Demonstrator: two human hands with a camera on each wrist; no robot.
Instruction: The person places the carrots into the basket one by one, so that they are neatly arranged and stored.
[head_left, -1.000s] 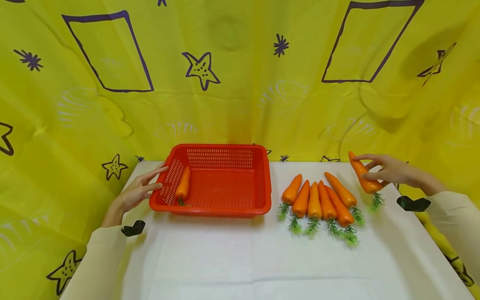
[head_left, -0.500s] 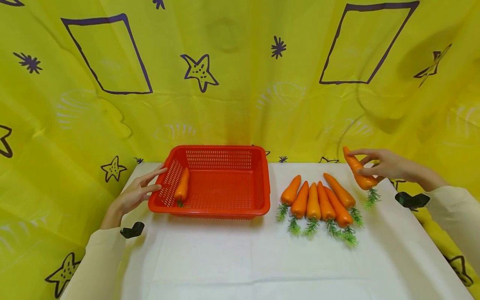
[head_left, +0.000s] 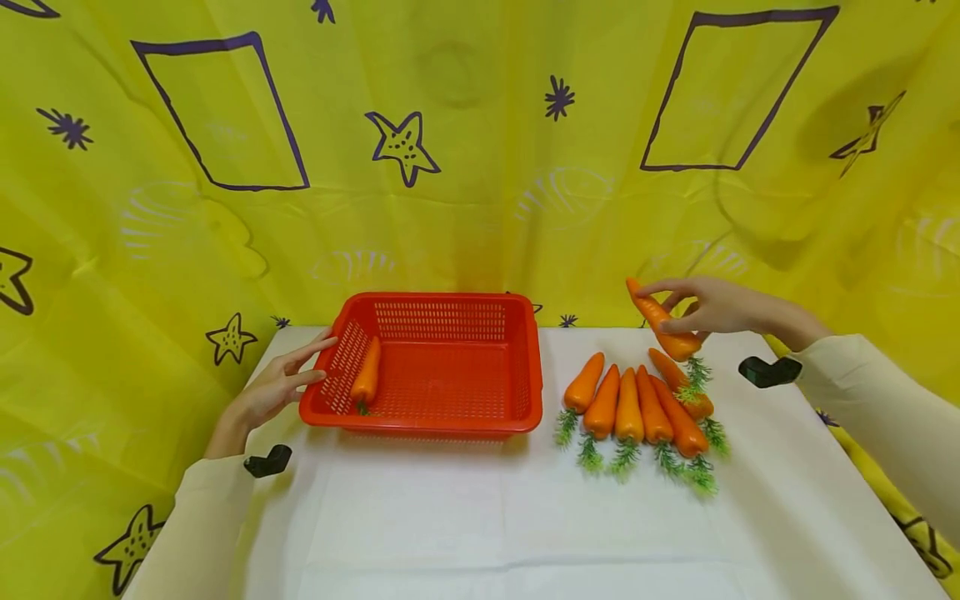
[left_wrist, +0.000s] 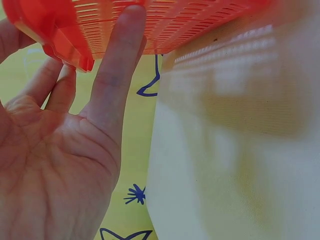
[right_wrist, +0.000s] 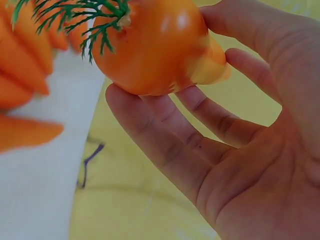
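Observation:
My right hand (head_left: pixel 723 304) grips an orange carrot (head_left: pixel 660 321) with a green leafy top, raised over the far right of the table. In the right wrist view, thumb and fingers close around the carrot's thick end (right_wrist: pixel 150 45). Several more carrots (head_left: pixel 628 408) lie in a row below it, tips pointing away. My left hand (head_left: pixel 276 385) rests with extended fingers and thumb at the left rim of a red plastic basket (head_left: pixel 450 422). In the left wrist view, a digit (left_wrist: pixel 120 65) touches the basket's slotted wall (left_wrist: pixel 175 30). One carrot (head_left: pixel 366 372) lies inside, along the left wall.
A white cloth covers the table (head_left: pixel 487 508). Its far edge meets a yellow curtain (head_left: pixel 480 200) with dark star drawings, which also hangs along both sides. The basket stands at the back, left of the carrot row.
My right hand has carried the carrot left and slightly up, so its leafy top now overlaps the rightmost carrot of the row. The left hand and basket stay in place.

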